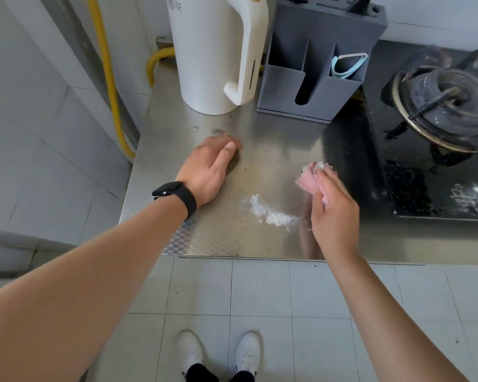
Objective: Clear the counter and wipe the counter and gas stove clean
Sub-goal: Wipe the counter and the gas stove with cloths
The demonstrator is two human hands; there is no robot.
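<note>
A steel counter (260, 150) fills the middle of the view. On it, near the front, lies a patch of white powder (271, 213). My right hand (333, 213) grips a crumpled pink cloth (308, 177) just right of the powder and is motion-blurred. My left hand (210, 169), with a black watch on the wrist, rests on the counter to the left of the powder, its fingers curled down and holding nothing. The black glass gas stove (425, 186) with a dark burner (447, 106) lies at the right.
A white kettle (213, 53) and a grey knife block (315, 64) stand at the back of the counter. A yellow gas hose (108, 78) runs down the tiled wall at the left. The counter's front edge ends above a tiled floor and my white shoes.
</note>
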